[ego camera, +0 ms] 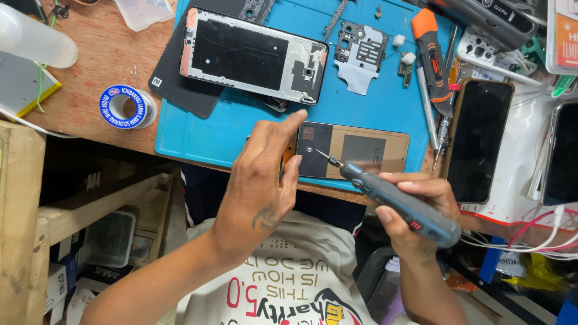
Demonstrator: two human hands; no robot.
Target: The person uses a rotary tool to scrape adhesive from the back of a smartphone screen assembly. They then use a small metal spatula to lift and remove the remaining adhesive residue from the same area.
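Counter [120,66]: blue mat [373,114] carries the work. Phone frame [253,54] parked toward its far edge. At the near edge I see my left hand [262,174], fingers half spread, steadying the phone panel [355,150]; right hand [415,210] grips the electric screwdriver [397,201], bit on panel.

phone repair workshop bench: a blue work mat [241,135] on a wooden table [114,66] carries an opened phone frame [253,57] and small circuit parts. left of the mat sits a solder wire spool [125,106]; right of it an orange-handled tool [435,57], phones [481,138] and tangled cables [542,232].
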